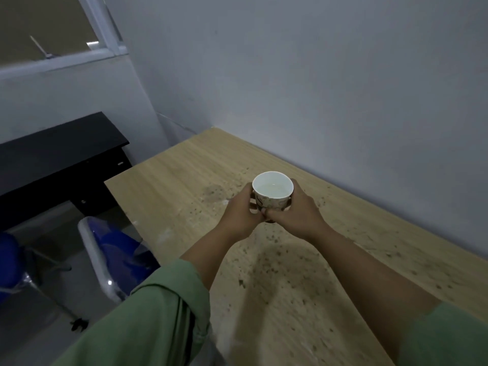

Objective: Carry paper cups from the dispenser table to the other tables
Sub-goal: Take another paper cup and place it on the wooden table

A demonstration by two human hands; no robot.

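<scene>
A white paper cup (272,190) with a printed pattern on its side is held upright above a light wooden table (184,175). Pale liquid shows inside the cup. My left hand (241,213) wraps its left side and my right hand (299,210) wraps its right side, the fingers meeting in front of it. The cup's base is hidden by my fingers, so I cannot tell whether it touches the tabletop. Both sleeves are green and rolled up.
The wooden table stands against a grey wall (343,88) on its right and is speckled with dark flecks. A black desk (60,151) stands to the left by a window (47,30). Blue chairs (116,257) wrapped in plastic stand left of the table.
</scene>
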